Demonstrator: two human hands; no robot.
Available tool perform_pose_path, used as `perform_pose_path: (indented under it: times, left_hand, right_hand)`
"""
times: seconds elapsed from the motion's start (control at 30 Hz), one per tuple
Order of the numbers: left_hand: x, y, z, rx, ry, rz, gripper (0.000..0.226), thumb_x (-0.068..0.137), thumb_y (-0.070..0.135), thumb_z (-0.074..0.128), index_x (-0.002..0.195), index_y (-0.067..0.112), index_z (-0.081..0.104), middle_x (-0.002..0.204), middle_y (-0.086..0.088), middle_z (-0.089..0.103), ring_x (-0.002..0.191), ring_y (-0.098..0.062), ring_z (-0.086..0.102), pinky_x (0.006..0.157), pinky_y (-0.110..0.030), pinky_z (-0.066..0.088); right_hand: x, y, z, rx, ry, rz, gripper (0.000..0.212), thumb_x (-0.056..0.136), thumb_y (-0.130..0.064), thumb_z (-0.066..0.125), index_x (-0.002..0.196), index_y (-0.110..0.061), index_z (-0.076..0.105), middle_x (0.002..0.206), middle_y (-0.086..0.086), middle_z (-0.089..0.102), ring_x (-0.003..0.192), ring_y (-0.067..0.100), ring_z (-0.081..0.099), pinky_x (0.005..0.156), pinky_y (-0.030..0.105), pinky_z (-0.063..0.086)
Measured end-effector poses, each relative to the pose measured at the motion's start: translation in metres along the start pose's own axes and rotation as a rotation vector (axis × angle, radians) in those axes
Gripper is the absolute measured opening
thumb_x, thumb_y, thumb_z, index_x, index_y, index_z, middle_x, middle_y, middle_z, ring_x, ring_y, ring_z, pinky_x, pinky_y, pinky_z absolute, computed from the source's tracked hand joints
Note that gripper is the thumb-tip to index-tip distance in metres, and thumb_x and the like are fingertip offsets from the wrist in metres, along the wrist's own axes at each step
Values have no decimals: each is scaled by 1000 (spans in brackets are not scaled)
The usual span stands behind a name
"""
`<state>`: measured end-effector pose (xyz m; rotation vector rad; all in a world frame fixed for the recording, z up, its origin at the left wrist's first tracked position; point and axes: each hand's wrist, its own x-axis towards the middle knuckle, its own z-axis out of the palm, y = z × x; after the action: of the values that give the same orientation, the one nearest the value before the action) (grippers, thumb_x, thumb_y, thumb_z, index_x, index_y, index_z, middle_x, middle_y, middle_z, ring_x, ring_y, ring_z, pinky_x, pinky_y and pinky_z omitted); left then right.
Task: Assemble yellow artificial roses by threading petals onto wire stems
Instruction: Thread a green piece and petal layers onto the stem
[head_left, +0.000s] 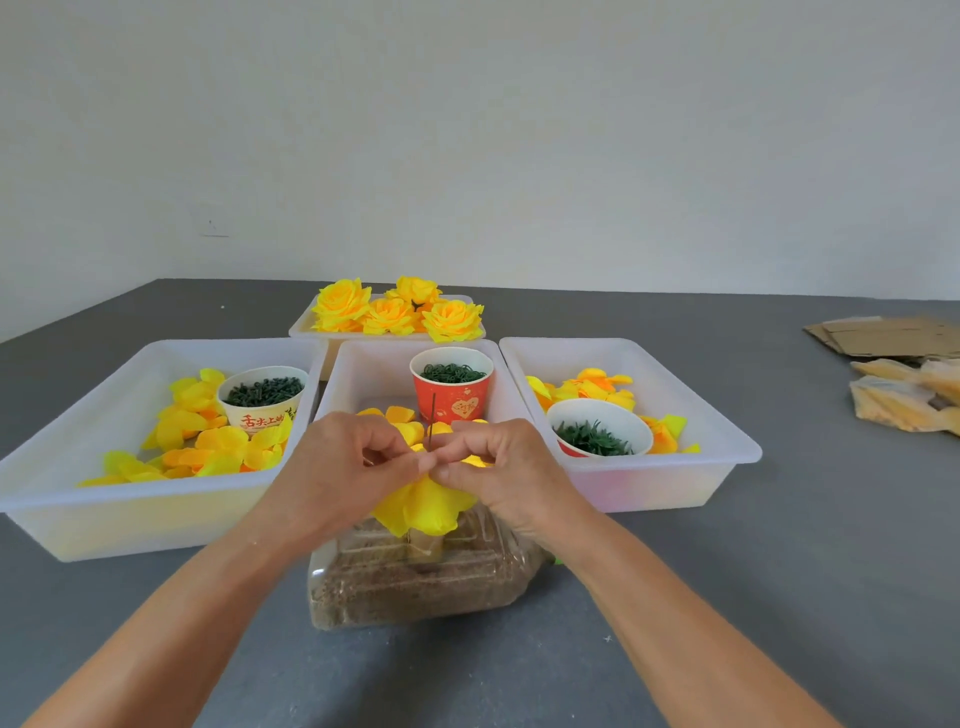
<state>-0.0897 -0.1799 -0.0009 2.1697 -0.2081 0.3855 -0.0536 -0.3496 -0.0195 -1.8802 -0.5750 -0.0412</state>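
Note:
A thin dark wire stem (432, 415) stands upright in front of the middle tray. My left hand (348, 462) and my right hand (498, 467) meet at its base, fingertips pinching the top of a bunch of yellow petals (423, 506) threaded on the wire. The petals hang below my fingers, over a clear bag of brown material (415, 577). Loose yellow petals (197, 436) lie in the left tray and more petals (597, 384) in the right tray. Several finished yellow roses (395, 312) fill the back tray.
Three white trays (104, 519) (358, 374) (727, 452) sit side by side on the grey table. A cream cup (262, 397), a red cup (451, 384) and a white bowl (597, 428) hold small green parts. Cardboard (883, 335) and bagged petals (898, 395) lie far right.

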Motion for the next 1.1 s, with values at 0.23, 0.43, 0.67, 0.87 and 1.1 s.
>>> perform_pose_path:
  times: [0.23, 0.43, 0.67, 0.87, 1.1]
  left_hand:
    - [0, 10, 8, 32, 117, 8, 17, 69, 18, 80, 59, 19, 68, 58, -3, 65, 55, -17, 57, 55, -31, 47]
    - [-6, 8, 10, 57, 147, 103, 19, 72, 10, 78, 58, 14, 66, 63, -7, 64, 63, -28, 58, 61, -34, 45]
    - [-4, 8, 8, 64, 106, 156, 28, 71, 7, 78, 52, 20, 62, 59, -4, 60, 60, -22, 55, 60, -33, 44]
    - [5, 5, -1, -9, -20, 109, 21, 67, 7, 80, 56, 20, 68, 63, 3, 64, 59, -7, 59, 60, -17, 46]
    - [12, 5, -3, -149, -129, 72, 29, 68, 0, 78, 54, 24, 69, 61, 3, 63, 58, -3, 57, 59, -12, 44]
  right_hand:
    - [-1, 1, 0, 23, 20, 28, 16, 79, -5, 71, 94, -4, 74, 103, 3, 70, 98, -5, 54, 79, 2, 38]
    - [1, 4, 1, 10, 16, 19, 15, 78, -7, 72, 93, -6, 74, 96, -6, 68, 87, -20, 51, 72, -3, 37]
    - [1, 6, 0, -20, 4, 18, 14, 79, -11, 72, 93, -12, 75, 99, -5, 69, 91, -14, 52, 78, 0, 36]
    - [3, 1, -8, 23, -43, 45, 16, 79, -9, 72, 95, -9, 74, 97, -6, 71, 95, 2, 63, 88, 20, 49]
    - [5, -3, -13, 56, -65, 76, 15, 79, -9, 72, 93, -9, 74, 99, 6, 72, 100, 16, 65, 94, 35, 50]
